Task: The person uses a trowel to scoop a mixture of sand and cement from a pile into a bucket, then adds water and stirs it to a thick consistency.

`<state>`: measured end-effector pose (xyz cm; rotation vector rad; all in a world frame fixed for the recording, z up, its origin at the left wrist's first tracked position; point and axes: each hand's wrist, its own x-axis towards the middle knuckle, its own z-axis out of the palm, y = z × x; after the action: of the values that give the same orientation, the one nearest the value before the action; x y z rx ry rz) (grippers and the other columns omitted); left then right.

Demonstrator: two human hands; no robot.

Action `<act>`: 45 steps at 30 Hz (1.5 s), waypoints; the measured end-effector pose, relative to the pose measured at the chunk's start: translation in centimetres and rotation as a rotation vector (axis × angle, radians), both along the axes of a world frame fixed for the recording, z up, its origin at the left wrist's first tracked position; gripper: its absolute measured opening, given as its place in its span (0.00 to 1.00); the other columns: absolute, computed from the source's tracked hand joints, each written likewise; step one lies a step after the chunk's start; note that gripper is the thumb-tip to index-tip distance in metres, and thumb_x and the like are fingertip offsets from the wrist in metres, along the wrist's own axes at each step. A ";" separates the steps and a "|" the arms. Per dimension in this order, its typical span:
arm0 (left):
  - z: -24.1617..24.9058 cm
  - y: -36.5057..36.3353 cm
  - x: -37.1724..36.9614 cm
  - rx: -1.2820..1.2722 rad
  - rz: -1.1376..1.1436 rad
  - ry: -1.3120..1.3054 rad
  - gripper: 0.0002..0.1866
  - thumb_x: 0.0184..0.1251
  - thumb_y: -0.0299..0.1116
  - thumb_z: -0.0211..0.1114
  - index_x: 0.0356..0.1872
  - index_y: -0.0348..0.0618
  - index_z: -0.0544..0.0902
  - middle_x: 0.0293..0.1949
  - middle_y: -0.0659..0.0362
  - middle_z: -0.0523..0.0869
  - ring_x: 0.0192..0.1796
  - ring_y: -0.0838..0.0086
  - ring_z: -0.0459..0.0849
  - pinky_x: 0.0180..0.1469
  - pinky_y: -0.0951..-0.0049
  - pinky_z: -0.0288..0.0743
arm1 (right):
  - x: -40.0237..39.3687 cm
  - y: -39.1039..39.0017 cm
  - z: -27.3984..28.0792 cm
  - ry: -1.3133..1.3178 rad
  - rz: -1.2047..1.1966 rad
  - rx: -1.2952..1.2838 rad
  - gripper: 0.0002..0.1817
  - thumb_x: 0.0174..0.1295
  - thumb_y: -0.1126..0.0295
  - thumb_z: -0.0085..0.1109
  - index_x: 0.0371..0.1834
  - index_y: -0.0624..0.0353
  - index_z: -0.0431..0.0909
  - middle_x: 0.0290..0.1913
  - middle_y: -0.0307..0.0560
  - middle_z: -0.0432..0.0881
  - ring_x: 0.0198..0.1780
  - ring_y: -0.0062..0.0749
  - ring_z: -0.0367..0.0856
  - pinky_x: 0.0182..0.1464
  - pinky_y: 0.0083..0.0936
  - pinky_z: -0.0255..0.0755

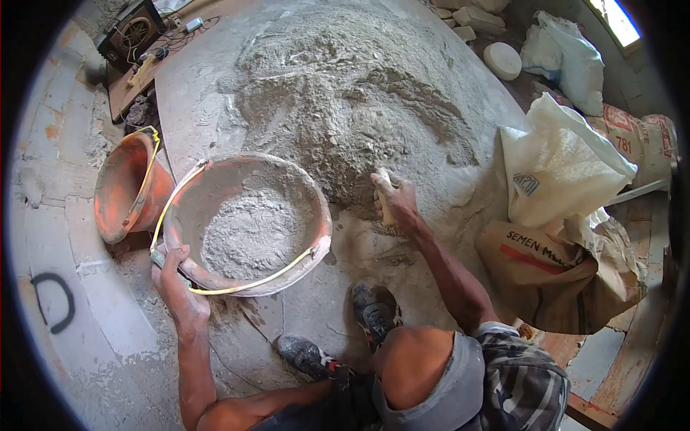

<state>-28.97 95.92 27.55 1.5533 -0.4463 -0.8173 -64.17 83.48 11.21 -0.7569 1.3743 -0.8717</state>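
My left hand [181, 287] is closed on the near-left rim of an orange bucket [320, 251], by the grip of its yellow wire handle [248, 289]. The bucket is caked with grey residue and partly filled with grey cement mix [255, 233]. My right hand [395, 197] is wrapped round a short pale tool handle [388, 213] at the near edge of a large grey pile of cement mix [323, 100]. The tool's working end cannot be made out against the pile.
A second orange bucket [129, 187] leans at the left. White sacks [557, 161] and a brown paper cement bag [535, 266] crowd the right side. At the back left, a black speaker-like box [133, 32] stands among cables. Rubble [478, 19] lies at the back right.
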 end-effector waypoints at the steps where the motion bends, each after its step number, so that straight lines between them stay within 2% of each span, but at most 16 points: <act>1: 0.0 0.1 0.0 -0.026 -0.025 0.002 0.22 0.55 0.28 0.61 0.53 0.33 0.76 0.48 0.56 0.78 0.54 0.70 0.76 0.60 0.69 0.66 | -0.1 -0.2 0.7 0.055 0.047 -0.042 0.15 0.66 0.57 0.64 0.43 0.58 0.80 0.23 0.35 0.75 0.19 0.17 0.73 0.16 0.19 0.67; 4: -0.1 0.1 0.1 -0.004 -0.020 0.005 0.21 0.55 0.29 0.62 0.51 0.33 0.76 0.46 0.57 0.78 0.51 0.71 0.76 0.58 0.69 0.66 | -0.2 -0.6 4.6 0.120 0.152 -0.091 0.17 0.66 0.58 0.63 0.48 0.60 0.80 0.23 0.35 0.74 0.20 0.15 0.72 0.17 0.18 0.69; 6: 0.1 -0.2 -0.5 0.000 -0.004 -0.003 0.19 0.55 0.29 0.62 0.49 0.33 0.77 0.44 0.58 0.77 0.50 0.72 0.75 0.57 0.70 0.65 | 0.5 -0.6 8.5 0.241 0.328 -0.037 0.26 0.67 0.59 0.62 0.65 0.60 0.74 0.22 0.40 0.79 0.17 0.22 0.75 0.17 0.22 0.71; 9: 0.0 -0.4 -0.7 -0.003 0.012 -0.017 0.17 0.55 0.29 0.61 0.46 0.34 0.77 0.42 0.60 0.76 0.48 0.73 0.74 0.56 0.71 0.64 | 2.5 -0.6 10.8 0.394 0.632 -0.286 0.25 0.68 0.61 0.59 0.65 0.60 0.74 0.24 0.44 0.81 0.21 0.28 0.79 0.20 0.28 0.75; 13: 0.4 -0.6 -1.1 -0.006 0.021 -0.007 0.16 0.54 0.29 0.62 0.45 0.35 0.77 0.41 0.60 0.76 0.46 0.74 0.73 0.55 0.71 0.64 | 7.1 -0.4 12.0 0.291 0.822 -0.539 0.20 0.66 0.62 0.61 0.59 0.56 0.79 0.33 0.49 0.86 0.22 0.26 0.79 0.22 0.24 0.76; 15: 0.3 -0.4 -1.0 0.000 0.016 0.001 0.17 0.54 0.29 0.62 0.46 0.35 0.77 0.41 0.60 0.76 0.47 0.73 0.73 0.55 0.71 0.64 | 8.8 -0.7 16.3 0.820 1.301 -0.575 0.18 0.68 0.62 0.57 0.59 0.57 0.79 0.33 0.52 0.86 0.31 0.35 0.85 0.31 0.38 0.81; 16: 0.2 -0.4 -0.7 0.003 0.016 0.011 0.17 0.54 0.29 0.62 0.46 0.35 0.77 0.42 0.60 0.76 0.47 0.73 0.74 0.55 0.71 0.64 | 8.5 -0.5 15.6 0.820 1.300 -0.577 0.18 0.68 0.62 0.57 0.59 0.57 0.79 0.33 0.52 0.86 0.31 0.35 0.85 0.31 0.38 0.81; 18: -0.1 -0.3 -0.2 0.006 0.029 0.013 0.18 0.54 0.29 0.62 0.47 0.34 0.77 0.43 0.59 0.77 0.48 0.72 0.74 0.55 0.71 0.64 | 7.2 0.3 13.7 0.685 0.922 -0.953 0.15 0.69 0.64 0.55 0.55 0.55 0.81 0.31 0.51 0.85 0.29 0.32 0.84 0.29 0.35 0.81; 20: -0.2 -0.1 0.2 0.007 0.052 0.020 0.18 0.54 0.29 0.62 0.48 0.34 0.77 0.44 0.59 0.77 0.49 0.72 0.74 0.55 0.71 0.65 | 4.4 -0.2 14.6 0.623 0.855 -0.417 0.17 0.70 0.64 0.55 0.59 0.55 0.79 0.35 0.51 0.86 0.31 0.30 0.84 0.31 0.33 0.81; 21: -0.1 0.0 0.1 0.008 0.056 0.017 0.19 0.54 0.29 0.62 0.48 0.33 0.77 0.44 0.58 0.77 0.50 0.71 0.74 0.56 0.71 0.64 | 1.7 0.7 11.9 0.404 0.561 -0.352 0.17 0.71 0.62 0.54 0.57 0.59 0.79 0.37 0.52 0.86 0.30 0.31 0.83 0.33 0.36 0.81; 23: 0.0 -0.2 -0.2 0.007 0.061 0.019 0.20 0.54 0.29 0.62 0.49 0.33 0.77 0.45 0.58 0.78 0.50 0.70 0.74 0.57 0.70 0.64 | -3.8 0.8 5.5 0.607 0.251 -0.458 0.13 0.70 0.65 0.56 0.48 0.62 0.82 0.29 0.45 0.84 0.20 0.22 0.77 0.15 0.21 0.69; 25: 0.3 -0.4 -0.6 -0.005 0.050 0.021 0.20 0.54 0.29 0.62 0.49 0.32 0.77 0.45 0.58 0.78 0.51 0.70 0.75 0.59 0.69 0.63 | -9.3 1.3 2.9 0.838 0.143 -0.176 0.15 0.67 0.64 0.60 0.48 0.64 0.81 0.31 0.48 0.85 0.25 0.26 0.79 0.23 0.34 0.72; 27: 0.3 -0.5 -0.7 -0.006 0.052 0.028 0.20 0.54 0.29 0.62 0.49 0.32 0.77 0.46 0.57 0.78 0.51 0.70 0.74 0.59 0.69 0.63 | -12.8 2.4 -0.7 0.763 -0.060 -0.087 0.15 0.66 0.63 0.63 0.46 0.63 0.82 0.23 0.41 0.80 0.21 0.23 0.76 0.22 0.30 0.68; 34: 0.9 -1.5 -2.0 -0.051 0.068 0.041 0.17 0.56 0.28 0.62 0.47 0.34 0.78 0.45 0.58 0.78 0.51 0.71 0.74 0.59 0.70 0.64 | -7.1 -2.2 -3.9 0.396 -0.031 -0.146 0.16 0.65 0.59 0.64 0.42 0.62 0.82 0.20 0.35 0.74 0.18 0.18 0.73 0.18 0.22 0.65; 37: 0.4 -1.2 -1.4 -0.031 0.049 0.017 0.11 0.56 0.28 0.62 0.40 0.37 0.77 0.39 0.61 0.77 0.46 0.75 0.74 0.54 0.72 0.66 | -2.9 -5.2 -2.4 0.328 0.088 -0.098 0.16 0.65 0.60 0.64 0.48 0.59 0.81 0.23 0.35 0.76 0.18 0.19 0.72 0.16 0.22 0.65; 45: 0.7 -1.3 -1.8 -0.032 0.038 0.012 0.10 0.55 0.28 0.61 0.37 0.36 0.78 0.37 0.61 0.76 0.43 0.75 0.74 0.51 0.73 0.66 | -1.4 -5.6 0.4 -0.083 0.212 -0.027 0.13 0.65 0.60 0.64 0.41 0.58 0.78 0.22 0.34 0.72 0.19 0.18 0.70 0.17 0.20 0.64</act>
<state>-30.75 94.59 28.27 1.5221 -0.4186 -0.7861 -65.59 77.92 11.60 -0.8614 1.1869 -0.7475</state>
